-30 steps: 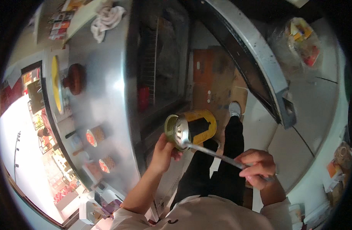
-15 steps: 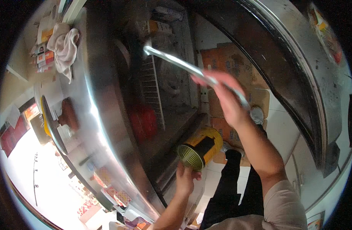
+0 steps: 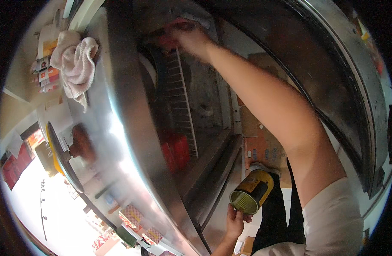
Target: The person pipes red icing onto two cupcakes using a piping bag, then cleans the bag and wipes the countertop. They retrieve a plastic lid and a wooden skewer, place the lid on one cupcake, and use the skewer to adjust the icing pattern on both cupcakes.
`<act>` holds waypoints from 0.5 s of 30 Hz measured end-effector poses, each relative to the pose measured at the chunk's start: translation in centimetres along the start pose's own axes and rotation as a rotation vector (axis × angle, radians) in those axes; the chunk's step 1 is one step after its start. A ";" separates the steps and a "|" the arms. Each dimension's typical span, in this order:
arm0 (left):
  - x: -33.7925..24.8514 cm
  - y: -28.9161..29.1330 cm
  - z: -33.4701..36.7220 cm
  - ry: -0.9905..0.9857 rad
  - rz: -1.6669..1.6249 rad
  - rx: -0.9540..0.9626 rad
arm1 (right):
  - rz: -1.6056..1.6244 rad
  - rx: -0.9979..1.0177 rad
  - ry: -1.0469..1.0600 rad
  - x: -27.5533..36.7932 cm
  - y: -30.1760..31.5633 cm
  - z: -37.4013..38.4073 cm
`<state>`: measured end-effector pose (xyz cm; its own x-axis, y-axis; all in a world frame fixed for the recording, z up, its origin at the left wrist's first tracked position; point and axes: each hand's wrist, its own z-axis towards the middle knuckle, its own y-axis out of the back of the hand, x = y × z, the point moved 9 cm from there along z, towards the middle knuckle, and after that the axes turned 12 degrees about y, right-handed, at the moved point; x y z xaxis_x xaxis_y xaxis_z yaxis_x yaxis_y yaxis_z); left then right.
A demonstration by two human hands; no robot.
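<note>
Compared with half a second ago, the right hand point(image 3: 185, 37) is now reaching farther into the dark open cabinet point(image 3: 209, 147), near the far end of the wire rack point(image 3: 185, 100); it is blurring in shadow, so I cannot tell how far it is opening or what it is holding. The left hand point(image 3: 235, 222) is keeping its fingers curled at the rim of the tilted yellow can point(image 3: 257, 187), which is now showing lower and farther right, outside the cabinet.

Yellow-and-black can point(image 3: 252, 188); pinkish-white cloth point(image 3: 78, 62); black trousers point(image 3: 271, 219).
</note>
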<state>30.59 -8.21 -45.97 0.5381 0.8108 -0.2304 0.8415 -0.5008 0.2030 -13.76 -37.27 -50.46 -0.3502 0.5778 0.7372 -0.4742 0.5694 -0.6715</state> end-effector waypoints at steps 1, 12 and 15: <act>0.2 0.1 0.0 0.006 -0.008 -0.010 | -0.017 0.025 -0.032 -0.2 -0.3 0.1; 0.6 0.0 0.4 -0.030 0.082 0.026 | -0.023 0.354 -0.260 -4.5 -0.5 5.1; 1.4 0.3 0.4 -0.006 0.062 0.008 | -0.107 0.372 -0.219 -5.6 -0.8 5.1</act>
<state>31.66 -7.35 -46.62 0.5892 0.7765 -0.2234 0.8070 -0.5522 0.2092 -15.50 -43.95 -53.68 -0.4277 0.3666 0.8262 -0.7611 0.3470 -0.5480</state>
